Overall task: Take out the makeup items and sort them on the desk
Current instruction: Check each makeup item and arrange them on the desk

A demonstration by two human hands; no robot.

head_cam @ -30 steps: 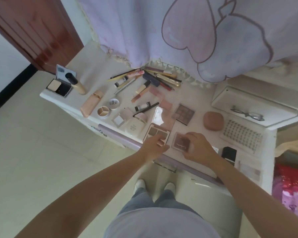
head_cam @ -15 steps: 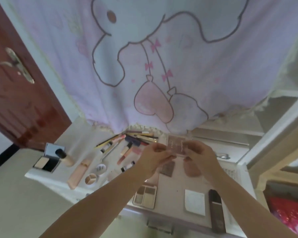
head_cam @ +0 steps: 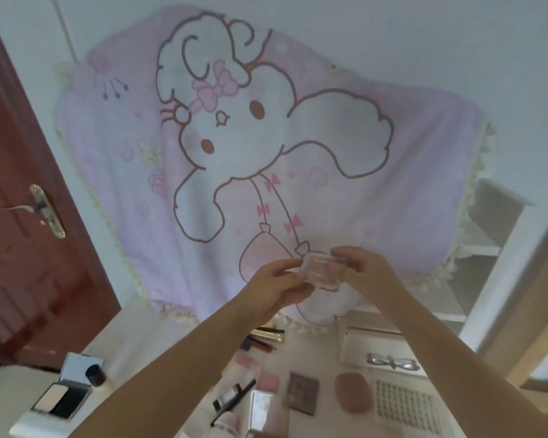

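The pink cartoon cloth [head_cam: 266,172] on the wall now fills most of my view, where a second ago I was looking straight down on the desk [head_cam: 133,339]; my head has tipped up and only the far part of the desk shows along the bottom. Across it the sorted things lie as they did: the open powder compact [head_cam: 64,390] at the left edge, the dark eyeshadow palette [head_cam: 302,392] and the brown oval case [head_cam: 352,392] toward the right, the glasses [head_cam: 392,362] behind them. The small clear pink compact [head_cam: 321,271] has left the front edge and is now raised well above the desk, in front of the cloth. My left hand [head_cam: 277,284] pinches its left side, my right hand [head_cam: 361,267] its right, fingers curled closed around it. I judge I am inspecting or opening it before choosing its group.
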